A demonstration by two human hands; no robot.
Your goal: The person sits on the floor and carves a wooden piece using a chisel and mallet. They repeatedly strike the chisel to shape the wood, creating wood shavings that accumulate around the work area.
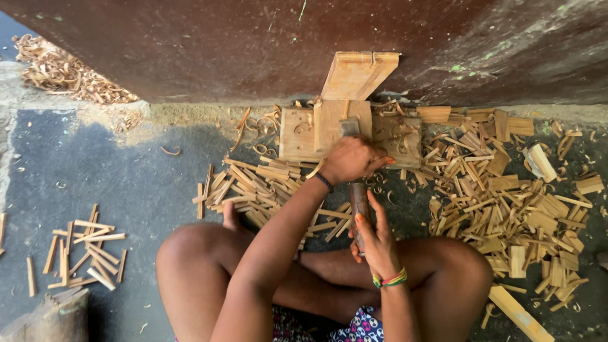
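I sit cross-legged on the ground facing a flat wooden block [297,134]. My left hand [350,159] is closed at the block's front edge, over the middle of a long knife. The knife's grey blade [350,127] sticks out beyond my fingers onto the block. What else this hand pins down is hidden under it. My right hand [378,243], with a coloured bracelet at the wrist, grips the knife's brown handle [360,202] nearer my lap. A pale wooden plank [357,73] leans on the wall behind the block.
A dark brown wall [186,33] runs across the top. Split wooden sticks lie in a big heap [517,203] on the right, a smaller heap [255,182] left of my hands, and a loose cluster [85,250] far left. Curled shavings [59,75] lie top left; a log stump [53,317] stands bottom left.
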